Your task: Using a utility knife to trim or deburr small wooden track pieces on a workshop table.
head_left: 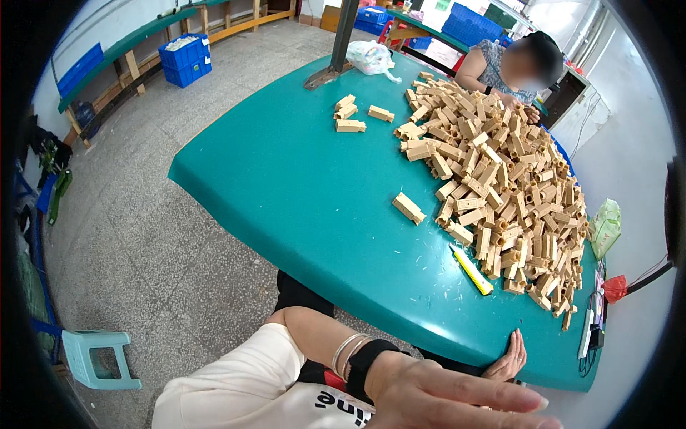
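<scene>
My left hand (436, 390), with a dark watch and bangles at its wrist, is raised close to the camera at the bottom. Its fingers are stretched out and hold nothing that I can see. Behind it, my right hand (509, 357) lies with straight fingers on the near edge of the green table (286, 186), also holding nothing visible. Nearest on the tabletop is a yellow utility knife (471, 270), among thin pale shavings. Beyond the knife spreads a big heap of tan, hollow block-shaped pieces (493, 179). A single tan piece (409, 208) lies apart, left of the knife.
Several tan pieces (350, 126) sit at the far left of the heap. A metal post (344, 36) rises beside a white plastic bag (371, 57). Across the table a person (493, 64) handles pieces. A green bag (606, 227) and power strip (587, 332) stand at right; a stool (100, 357) at lower left.
</scene>
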`<action>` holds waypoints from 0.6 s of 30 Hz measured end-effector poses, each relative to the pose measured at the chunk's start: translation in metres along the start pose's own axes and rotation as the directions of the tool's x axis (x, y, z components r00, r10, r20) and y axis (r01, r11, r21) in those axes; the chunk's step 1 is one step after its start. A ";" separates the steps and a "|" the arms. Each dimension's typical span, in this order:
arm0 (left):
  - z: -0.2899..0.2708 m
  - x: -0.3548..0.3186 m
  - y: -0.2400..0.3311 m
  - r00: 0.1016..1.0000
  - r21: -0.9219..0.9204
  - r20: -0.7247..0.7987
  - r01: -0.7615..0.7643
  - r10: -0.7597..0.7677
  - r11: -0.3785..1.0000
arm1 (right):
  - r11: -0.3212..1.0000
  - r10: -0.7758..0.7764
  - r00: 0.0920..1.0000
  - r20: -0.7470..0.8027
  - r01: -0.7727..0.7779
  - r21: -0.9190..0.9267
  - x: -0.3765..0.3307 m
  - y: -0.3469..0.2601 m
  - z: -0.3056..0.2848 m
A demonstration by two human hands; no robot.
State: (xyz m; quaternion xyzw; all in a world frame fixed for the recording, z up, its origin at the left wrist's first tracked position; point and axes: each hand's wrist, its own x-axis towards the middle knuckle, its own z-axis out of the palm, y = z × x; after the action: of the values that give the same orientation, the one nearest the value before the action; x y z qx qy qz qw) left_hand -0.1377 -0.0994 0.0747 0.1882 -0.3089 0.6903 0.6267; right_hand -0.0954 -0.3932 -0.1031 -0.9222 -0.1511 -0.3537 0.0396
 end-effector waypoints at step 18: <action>0.013 0.010 0.019 0.963 -0.009 -0.114 0.244 -0.244 0.970 | 1.000 0.004 1.000 0.009 -0.004 -0.012 0.001 -0.001 -0.003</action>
State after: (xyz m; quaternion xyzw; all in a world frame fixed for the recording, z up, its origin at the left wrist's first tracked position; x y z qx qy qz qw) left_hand -0.1597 -0.1008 0.0871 0.1866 -0.2452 0.6182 0.7231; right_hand -0.0967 -0.3923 -0.1001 -0.9243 -0.1472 -0.3505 0.0341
